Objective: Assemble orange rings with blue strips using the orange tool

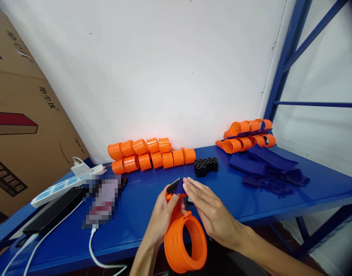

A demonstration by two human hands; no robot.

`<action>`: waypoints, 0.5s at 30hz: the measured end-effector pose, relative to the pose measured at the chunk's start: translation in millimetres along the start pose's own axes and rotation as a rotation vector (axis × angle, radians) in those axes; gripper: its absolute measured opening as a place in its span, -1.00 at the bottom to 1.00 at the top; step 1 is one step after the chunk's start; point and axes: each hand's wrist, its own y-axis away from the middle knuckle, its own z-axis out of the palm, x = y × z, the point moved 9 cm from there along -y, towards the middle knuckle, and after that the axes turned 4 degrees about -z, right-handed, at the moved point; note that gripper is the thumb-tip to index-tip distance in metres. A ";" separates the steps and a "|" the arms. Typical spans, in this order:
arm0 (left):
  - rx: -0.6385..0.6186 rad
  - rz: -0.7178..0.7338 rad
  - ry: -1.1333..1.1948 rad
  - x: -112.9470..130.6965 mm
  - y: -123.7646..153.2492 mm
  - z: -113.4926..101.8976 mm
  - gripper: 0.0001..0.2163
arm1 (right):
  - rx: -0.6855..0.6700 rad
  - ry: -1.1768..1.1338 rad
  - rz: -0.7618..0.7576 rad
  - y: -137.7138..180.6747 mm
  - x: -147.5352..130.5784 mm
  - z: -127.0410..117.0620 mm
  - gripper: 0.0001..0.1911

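My left hand (161, 214) is closed around the handle-like end of an orange plastic part (173, 247). A wide open ring forms the near end of that part and hangs below my hands. Above my left fingers, a dark blue plastic piece (180, 186) and a black piece (172, 186) sit at the part's far end. My right hand (212, 212) has its fingers together and presses them against the blue piece; its thumb is mostly hidden. A small light-coloured object (189, 200) shows partly behind my hands.
Orange cylinders (145, 161) stand in two rows by the wall. Black tubes (206, 166) are bunched right of them. Orange and blue assemblies (245, 145) lie behind loose blue strips (247, 164). At left are a power strip (61, 188), a black box (56, 211), a phone (104, 203) and cables.
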 end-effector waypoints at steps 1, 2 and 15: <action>0.002 0.007 -0.002 2.0 0.8 0.0 -0.62 | -0.019 -0.014 0.005 -0.3 0.2 2.4 -0.25; 0.004 0.008 -0.001 2.8 1.4 0.0 -0.61 | -0.037 -0.029 0.012 -0.2 0.2 4.8 -0.23; 0.196 -0.119 -0.015 -0.4 -4.5 -16.2 -0.56 | 0.162 0.386 0.431 18.6 102.2 -101.9 -0.79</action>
